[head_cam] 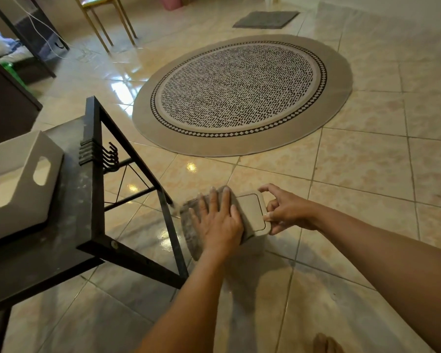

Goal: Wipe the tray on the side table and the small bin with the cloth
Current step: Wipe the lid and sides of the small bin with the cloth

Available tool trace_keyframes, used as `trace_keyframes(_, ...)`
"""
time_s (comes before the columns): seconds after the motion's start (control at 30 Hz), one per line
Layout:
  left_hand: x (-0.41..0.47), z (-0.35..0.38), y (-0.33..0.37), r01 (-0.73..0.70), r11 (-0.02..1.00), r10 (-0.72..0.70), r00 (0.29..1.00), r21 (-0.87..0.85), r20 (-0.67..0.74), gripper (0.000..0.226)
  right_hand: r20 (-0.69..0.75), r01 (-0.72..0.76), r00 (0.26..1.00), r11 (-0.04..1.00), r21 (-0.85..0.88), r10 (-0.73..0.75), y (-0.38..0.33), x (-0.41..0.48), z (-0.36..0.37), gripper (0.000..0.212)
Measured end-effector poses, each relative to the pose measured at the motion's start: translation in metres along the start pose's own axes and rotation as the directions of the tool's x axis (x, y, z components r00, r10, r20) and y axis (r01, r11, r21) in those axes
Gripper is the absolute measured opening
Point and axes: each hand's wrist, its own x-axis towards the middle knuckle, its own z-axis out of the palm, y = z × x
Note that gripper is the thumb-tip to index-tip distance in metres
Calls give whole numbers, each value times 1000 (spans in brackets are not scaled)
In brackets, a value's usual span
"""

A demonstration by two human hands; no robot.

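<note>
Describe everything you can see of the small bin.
The small bin is a beige, plastic-looking box with rounded corners and a lid panel outlined on top, low over the tiled floor beside the side table. The left hand presses the grey cloth flat on it; the right hand grips its right edge.

The cloth [189,233] lies under the left hand [218,222], apparently atop the small bin [252,210], with the right hand [288,212] at its right edge. The tray [23,179] sits on the desk [71,225], left of both.
</note>
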Motion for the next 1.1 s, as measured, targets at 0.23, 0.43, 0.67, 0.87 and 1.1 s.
trace_keyframes(0.23, -41, 21, 22, -98, 994, 98, 995, 53, -3, 60, 1, 13, 1000, 1000, -19, -13, 1, 2, -1, 75)
trace_keyframes(0.43, 2, -4, -15, 48, 999, -48, 999, 3, 22, 60, -37, -2, 999, 1000, -15, 2, 0, 3, 5, 76)
trace_keyframes(0.67, -28, 19, 6, -197, 979, 198, 980, 45, -17, 58, -11, 2, 1000, 1000, -12, -2, 1, 6, 2, 74)
trace_keyframes(0.87, 10, -14, -34, 24, 1000, -24, 999, 7, 39, 61, -28, 3, 1000, 1000, -11, -3, 0, 3, 4, 75)
trace_keyframes(1.1, -35, 6, -6, -185, 978, 180, 982, 93, 58, 63, -12, -9, 1000, 1000, -28, 8, -4, 2, 4, 72)
